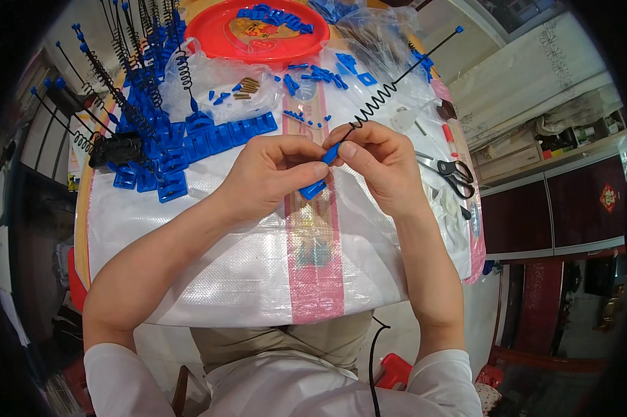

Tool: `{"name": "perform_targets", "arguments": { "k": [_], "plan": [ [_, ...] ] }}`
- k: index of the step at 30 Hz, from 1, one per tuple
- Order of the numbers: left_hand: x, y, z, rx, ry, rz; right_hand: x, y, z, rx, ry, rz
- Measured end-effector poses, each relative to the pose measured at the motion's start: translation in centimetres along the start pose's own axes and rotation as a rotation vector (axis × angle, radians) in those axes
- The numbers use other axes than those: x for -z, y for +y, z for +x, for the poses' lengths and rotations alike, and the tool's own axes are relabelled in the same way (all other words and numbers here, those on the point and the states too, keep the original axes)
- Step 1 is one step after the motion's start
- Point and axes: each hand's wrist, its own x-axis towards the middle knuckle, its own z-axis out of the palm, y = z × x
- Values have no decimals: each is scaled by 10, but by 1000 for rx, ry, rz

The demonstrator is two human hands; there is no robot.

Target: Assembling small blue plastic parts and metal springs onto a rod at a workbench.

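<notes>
Nearest the camera, at 6 o'clock, is the person's white shirt [285, 386], below a table covered by a woven white sheet [216, 278]. With the clock centred on the held blue connector [329, 154], crowded blue bases [176, 132] stand between 9 and 10 o'clock, many bearing black coils. Brass-coloured pins [248, 86] lie between 10 and 11, and a red tray [202, 38] sits farther off at 11. The left hand [266, 174] has thumb and index finger pinched on the connector, which is held above the sheet's pink stripe, between the 2 hands. Its long axis runs roughly 7 to 1 o'clock. A black spring rod [374, 106] leads away between 1 and 2. The right hand [384, 170], nearer the coil, pinches the connector's upper end. The connector is slim, bright blue and partly hidden; a wider blue block [312, 190] shows at 7 o'clock, whether joined cannot be told. Black-handled scissors [447, 169] lie at 3 o'clock.
</notes>
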Motion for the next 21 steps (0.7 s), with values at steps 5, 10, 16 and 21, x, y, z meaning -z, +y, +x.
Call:
{"name": "perform_targets", "arguments": {
  "k": [5,10,16,21],
  "plan": [
    [0,0,0,-4,5,13,-2,-1,0,4,0,2],
    [0,0,0,-6,7,18,-2,-1,0,4,3,1],
    [0,-1,0,-6,7,-4,1,-1,-1,-23,-24,1],
    [-1,0,0,-21,9,2,-2,-1,0,13,-7,8]
  ]
}}
